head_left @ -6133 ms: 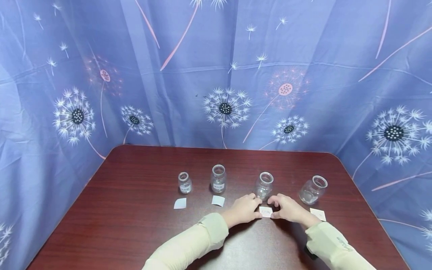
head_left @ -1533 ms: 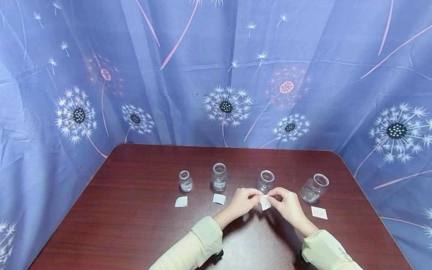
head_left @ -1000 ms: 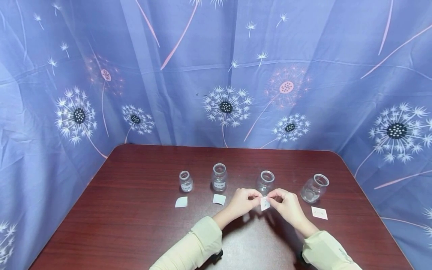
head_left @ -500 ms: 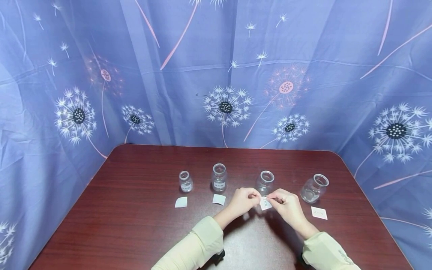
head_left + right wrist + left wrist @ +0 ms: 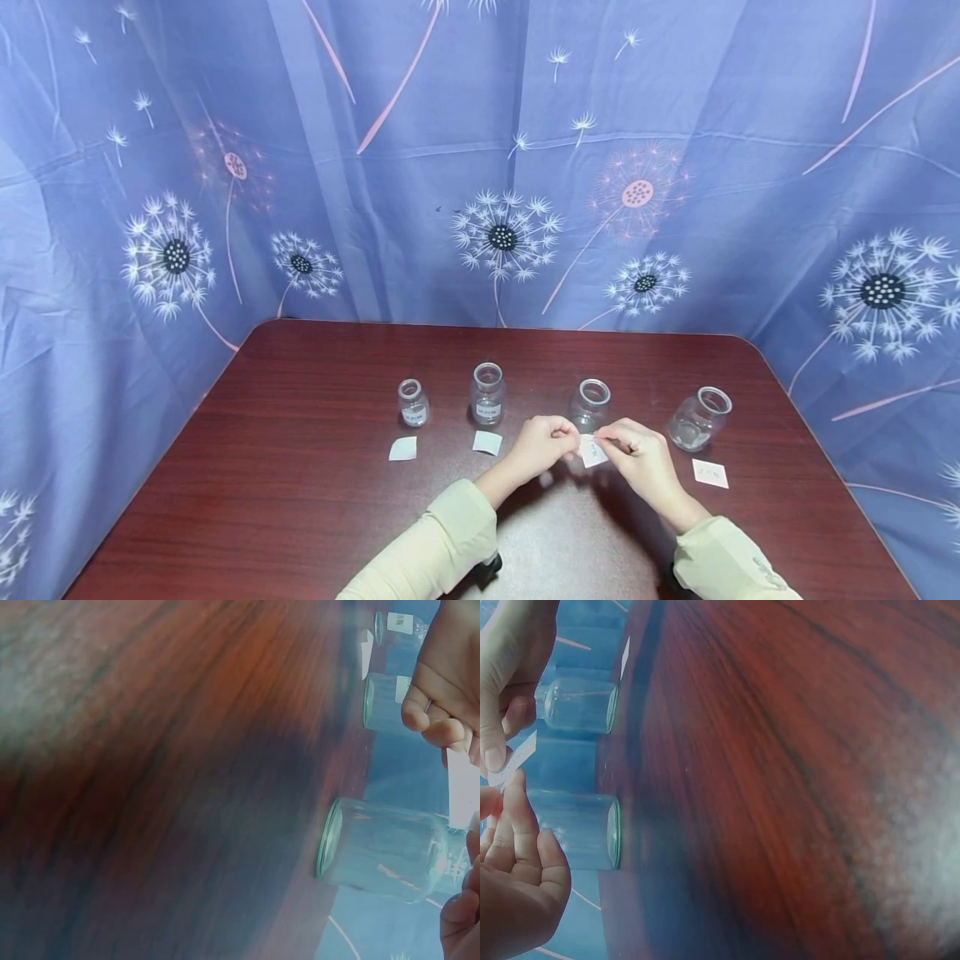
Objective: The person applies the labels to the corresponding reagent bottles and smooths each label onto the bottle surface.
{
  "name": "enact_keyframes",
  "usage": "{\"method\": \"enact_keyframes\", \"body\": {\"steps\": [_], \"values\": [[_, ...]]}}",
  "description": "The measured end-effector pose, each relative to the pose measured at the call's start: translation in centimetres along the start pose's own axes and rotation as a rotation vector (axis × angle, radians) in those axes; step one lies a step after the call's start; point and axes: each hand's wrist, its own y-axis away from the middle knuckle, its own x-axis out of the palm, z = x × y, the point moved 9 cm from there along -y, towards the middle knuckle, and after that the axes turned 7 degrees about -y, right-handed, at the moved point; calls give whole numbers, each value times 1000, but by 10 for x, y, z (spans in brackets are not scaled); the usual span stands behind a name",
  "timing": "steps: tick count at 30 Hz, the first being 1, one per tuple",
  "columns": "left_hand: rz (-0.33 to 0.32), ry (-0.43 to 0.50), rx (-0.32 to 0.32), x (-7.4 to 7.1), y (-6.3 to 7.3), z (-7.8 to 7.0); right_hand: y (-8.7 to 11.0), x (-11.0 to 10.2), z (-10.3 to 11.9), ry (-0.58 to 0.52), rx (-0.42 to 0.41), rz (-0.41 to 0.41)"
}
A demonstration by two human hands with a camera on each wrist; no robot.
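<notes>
In the head view both hands meet at a small white paper label (image 5: 593, 451) with dark writing. My right hand (image 5: 643, 460) pinches its upper right corner between thumb and finger. My left hand (image 5: 542, 443) has thumb and index finger pinched at its left corner. The left wrist view shows the label (image 5: 516, 759) with the right thumb flat on it and the left fingertips at its lower end. Just behind it stands an unlabelled open glass jar (image 5: 589, 403), its lower part hidden by hands and label.
To the left stand a small jar (image 5: 413, 404) and a taller jar (image 5: 487, 394), both labelled, with blank paper pieces (image 5: 402, 448) in front. On the right an unlabelled jar (image 5: 699, 418) has a written label (image 5: 709, 473) before it. A dandelion-patterned curtain (image 5: 420, 167) hangs behind the table.
The label lay flat on the table six seconds ago; both hands have since lifted it by its upper edge. Over the last second it has turned slightly, with the hands nearly in place.
</notes>
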Motion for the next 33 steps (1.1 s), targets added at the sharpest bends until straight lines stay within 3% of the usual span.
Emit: {"method": "enact_keyframes", "body": {"steps": [5, 9, 14, 23, 27, 33], "values": [[23, 100, -39, 3, 0, 3, 6, 2, -13, -5, 6, 11], [29, 121, -50, 4, -1, 4, 14, 5, -29, -19, 8, 8], [24, 85, -34, 3, 0, 4, 17, 7, -39, 26, 57, 21], [-14, -34, 40, -2, 2, -3, 21, 8, -56, 93, 286, 52], [-26, -46, 47, -2, 3, -5, 21, 8, -57, 87, 296, 58], [-13, -38, 35, -1, 4, -7, 20, 10, -53, 69, 248, 95]]}}
